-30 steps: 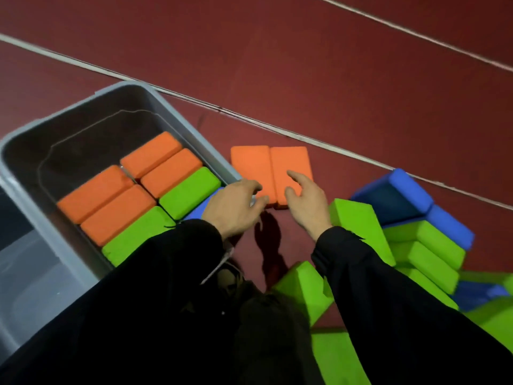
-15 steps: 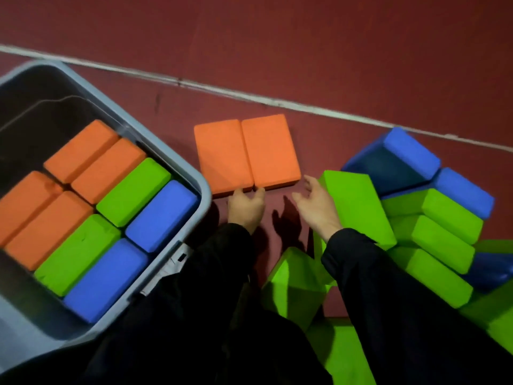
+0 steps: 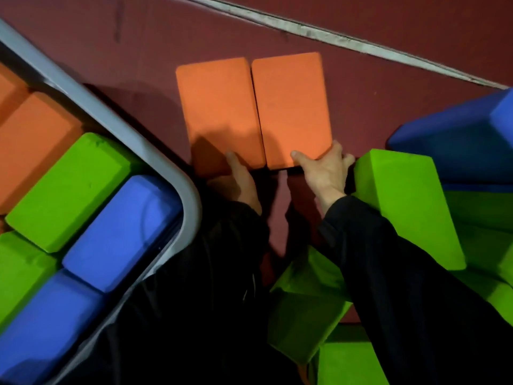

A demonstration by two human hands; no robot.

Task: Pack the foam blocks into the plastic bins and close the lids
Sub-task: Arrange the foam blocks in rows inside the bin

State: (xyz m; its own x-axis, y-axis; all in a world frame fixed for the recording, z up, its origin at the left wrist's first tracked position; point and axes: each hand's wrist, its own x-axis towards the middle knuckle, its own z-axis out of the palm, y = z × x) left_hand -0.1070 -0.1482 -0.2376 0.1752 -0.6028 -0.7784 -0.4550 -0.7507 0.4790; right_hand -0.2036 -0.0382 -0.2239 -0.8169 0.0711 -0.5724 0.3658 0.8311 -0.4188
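Head view, looking down on a dark red floor [image 3: 361,101] crossed by a pale painted line [image 3: 347,37]. Grey plastic bin [image 3: 155,154] at left, part-filled: orange, green [image 3: 69,190] and blue blocks [image 3: 122,232] packed on edge in tidy rows. Rest of the bin out of frame, so how full cannot be told. No lid visible, none closed.

Two orange blocks lying flat on the floor, touching along their long sides: left orange block [image 3: 219,107], right orange block [image 3: 291,104]. Left hand [image 3: 236,182] at the near end of the left one, thumb on top, other fingers hidden beneath or behind. Right hand [image 3: 324,173] pinching the near end of the right one, thumb on top, fingers curled round its right corner. Probably about to lift the pair toward the bin.

Much left to do, by the look of it: loose green blocks [image 3: 402,201] heaped at right and below, blue blocks [image 3: 458,140] stacked above them.

Foam matte, finely grained, dense-looking, corners and edges softly rounded; likely light and slightly squashy under grip. Bin rim smooth, hard, with a rounded corner. Sleeves black.
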